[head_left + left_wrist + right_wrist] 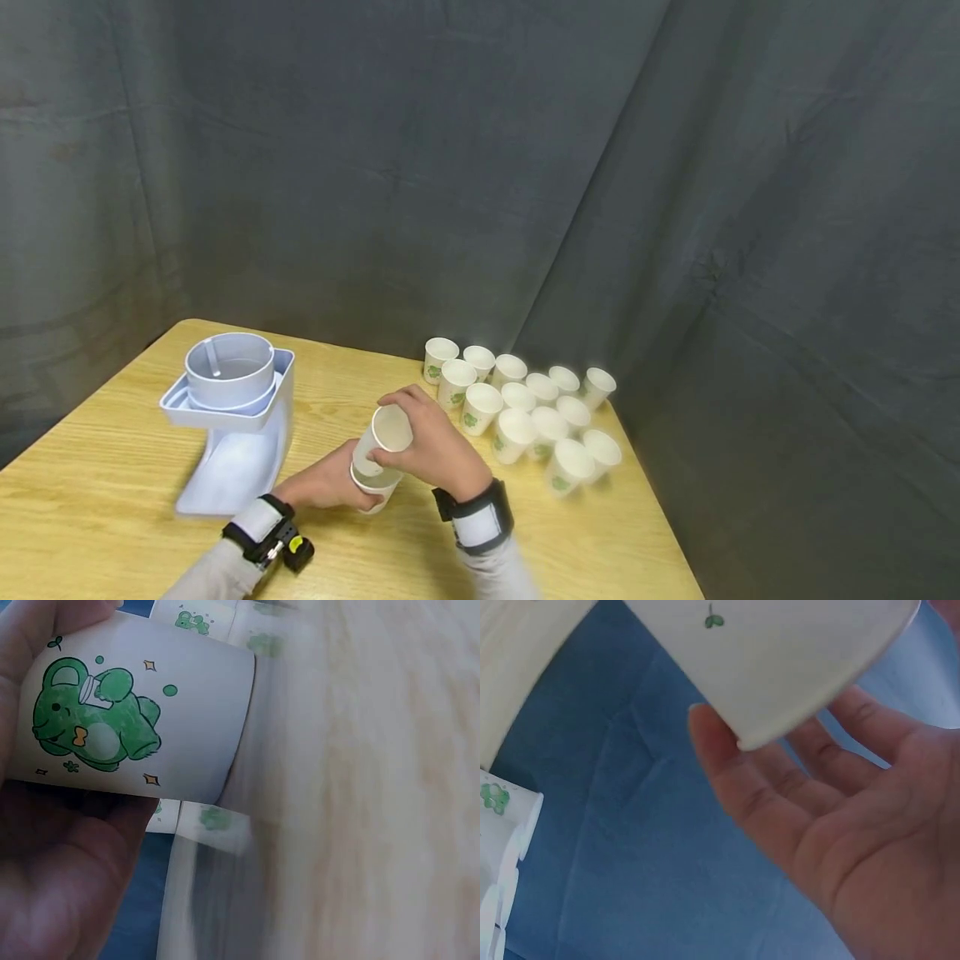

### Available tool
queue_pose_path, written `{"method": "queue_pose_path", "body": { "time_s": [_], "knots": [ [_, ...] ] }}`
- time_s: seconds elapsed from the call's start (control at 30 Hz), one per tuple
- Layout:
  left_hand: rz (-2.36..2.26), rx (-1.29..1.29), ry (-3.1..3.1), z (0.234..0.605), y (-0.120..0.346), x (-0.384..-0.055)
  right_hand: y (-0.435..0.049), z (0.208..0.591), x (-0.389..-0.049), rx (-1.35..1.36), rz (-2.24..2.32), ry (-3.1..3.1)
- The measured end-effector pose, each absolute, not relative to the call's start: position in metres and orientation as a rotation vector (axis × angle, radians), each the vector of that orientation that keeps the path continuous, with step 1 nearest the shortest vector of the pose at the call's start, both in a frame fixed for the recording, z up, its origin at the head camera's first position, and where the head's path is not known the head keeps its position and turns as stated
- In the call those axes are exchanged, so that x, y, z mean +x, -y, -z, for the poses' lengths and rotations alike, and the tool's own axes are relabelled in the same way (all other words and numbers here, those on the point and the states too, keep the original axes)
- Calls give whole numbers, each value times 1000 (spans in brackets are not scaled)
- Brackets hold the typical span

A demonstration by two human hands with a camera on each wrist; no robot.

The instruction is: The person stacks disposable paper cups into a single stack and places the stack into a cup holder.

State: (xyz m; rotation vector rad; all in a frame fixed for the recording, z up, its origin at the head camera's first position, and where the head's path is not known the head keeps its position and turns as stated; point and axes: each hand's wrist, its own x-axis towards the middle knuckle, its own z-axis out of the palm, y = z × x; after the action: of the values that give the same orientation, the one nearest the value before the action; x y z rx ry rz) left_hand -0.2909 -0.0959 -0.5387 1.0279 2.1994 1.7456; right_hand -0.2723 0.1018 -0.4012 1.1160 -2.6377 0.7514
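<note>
Left hand (333, 479) grips a lower white paper cup (377, 481), right hand (435, 442) an upper white paper cup (390, 428).
The upper one tilts towards the right hand, its base at the lower one's mouth; farther right, I see green-printed paper cups (517, 427) standing on the wooden surface (337, 383).

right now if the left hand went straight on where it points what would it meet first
Probably the right hand, next along that line in the head view. Depth is unclear, though: the left hand, gripping the lower cup, might pass beneath it toward the standing cups.
</note>
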Motion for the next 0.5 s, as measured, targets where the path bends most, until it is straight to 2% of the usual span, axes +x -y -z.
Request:
{"method": "queue_pose_path", "body": {
  "time_s": [0.5],
  "knots": [
    [-1665, 1010, -2265, 537, 94, -292, -99, 409, -275, 1158, -678, 2776]
  ]
}}
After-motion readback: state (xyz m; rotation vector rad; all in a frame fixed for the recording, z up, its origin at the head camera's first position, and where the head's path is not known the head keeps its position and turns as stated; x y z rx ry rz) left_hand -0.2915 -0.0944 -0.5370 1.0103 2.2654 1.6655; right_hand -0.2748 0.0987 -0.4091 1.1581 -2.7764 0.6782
